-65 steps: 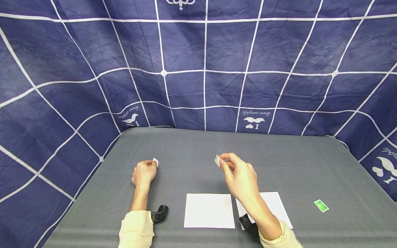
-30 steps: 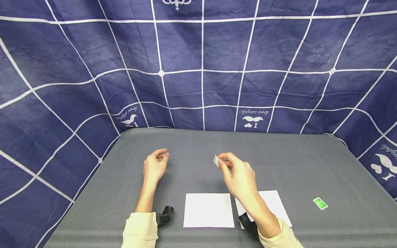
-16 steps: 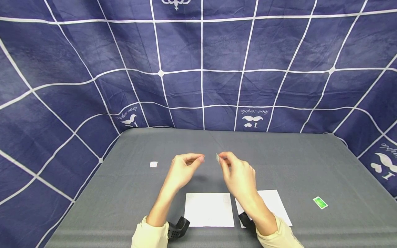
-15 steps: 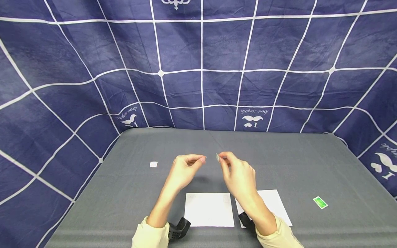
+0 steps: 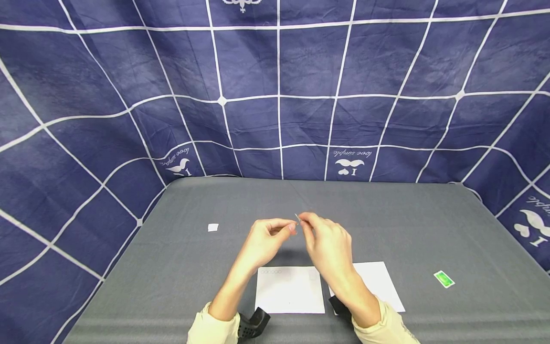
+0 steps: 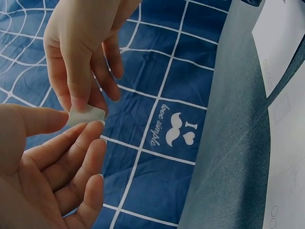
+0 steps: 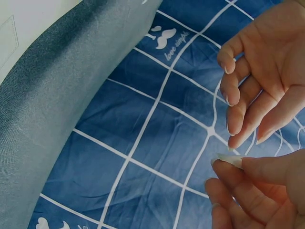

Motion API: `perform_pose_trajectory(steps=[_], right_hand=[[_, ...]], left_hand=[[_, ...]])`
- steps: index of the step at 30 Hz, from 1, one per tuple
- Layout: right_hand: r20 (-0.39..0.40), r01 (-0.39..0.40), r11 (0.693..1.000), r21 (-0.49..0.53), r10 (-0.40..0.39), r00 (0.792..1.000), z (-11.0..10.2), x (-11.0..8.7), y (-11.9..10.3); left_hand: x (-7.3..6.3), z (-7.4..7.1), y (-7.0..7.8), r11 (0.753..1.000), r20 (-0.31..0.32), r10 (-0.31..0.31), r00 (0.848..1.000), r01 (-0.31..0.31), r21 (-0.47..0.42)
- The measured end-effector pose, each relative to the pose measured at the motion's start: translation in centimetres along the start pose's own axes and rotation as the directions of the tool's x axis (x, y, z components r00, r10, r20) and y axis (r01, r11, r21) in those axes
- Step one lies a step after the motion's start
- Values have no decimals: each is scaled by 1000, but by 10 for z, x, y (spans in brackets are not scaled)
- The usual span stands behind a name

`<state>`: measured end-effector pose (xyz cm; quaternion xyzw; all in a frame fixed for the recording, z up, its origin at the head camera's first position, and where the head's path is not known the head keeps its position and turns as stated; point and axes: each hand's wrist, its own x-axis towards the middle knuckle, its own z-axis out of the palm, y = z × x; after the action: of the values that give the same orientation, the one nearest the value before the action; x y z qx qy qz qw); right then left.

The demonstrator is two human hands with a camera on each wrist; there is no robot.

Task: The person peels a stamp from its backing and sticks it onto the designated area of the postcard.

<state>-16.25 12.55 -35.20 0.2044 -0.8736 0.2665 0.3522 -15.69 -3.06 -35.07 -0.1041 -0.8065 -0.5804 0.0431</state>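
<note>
In the head view both hands meet above the middle of the table. My right hand [image 5: 331, 243] pinches a small pale postage stamp [image 7: 231, 160] between thumb and index finger; its edge looks toothed in the left wrist view. My left hand [image 5: 267, 241] comes from the left, thumb and fingers parted, fingertips right at the stamp's edge. Below the hands lies a white envelope [image 5: 290, 294] printed with a row of circles and a corner box. A second white envelope [image 5: 380, 282] lies to its right, partly hidden by the right forearm.
A green stamp [image 5: 444, 279] with a white border lies on the table's right side. A small white square of paper [image 5: 213, 227] rests at the left. The grey table [image 5: 386, 215] ends at a blue grid-patterned curtain [image 5: 309, 119].
My left hand has put the small white square down on the left and moved right, up to the stamp. My right hand keeps its pinch, turning the stamp more edge-on.
</note>
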Motion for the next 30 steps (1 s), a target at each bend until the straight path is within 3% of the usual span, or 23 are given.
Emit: perform_pose_trajectory(steps=[14,23,30], right_hand=[[37,17,999,36,-18,999,0,-2,-5],[120,15,993,118,-29,992,1,-3,-7],[128,-14,993,120,-1,992,0,-1,-8]], left_hand=[[0,-1,0,1000,10,5,1000,-5,-23],[1,-3,-1,1000,-55,-23,998,23,3],[2,-4,-1,1000,-69,-3,998,4,17]])
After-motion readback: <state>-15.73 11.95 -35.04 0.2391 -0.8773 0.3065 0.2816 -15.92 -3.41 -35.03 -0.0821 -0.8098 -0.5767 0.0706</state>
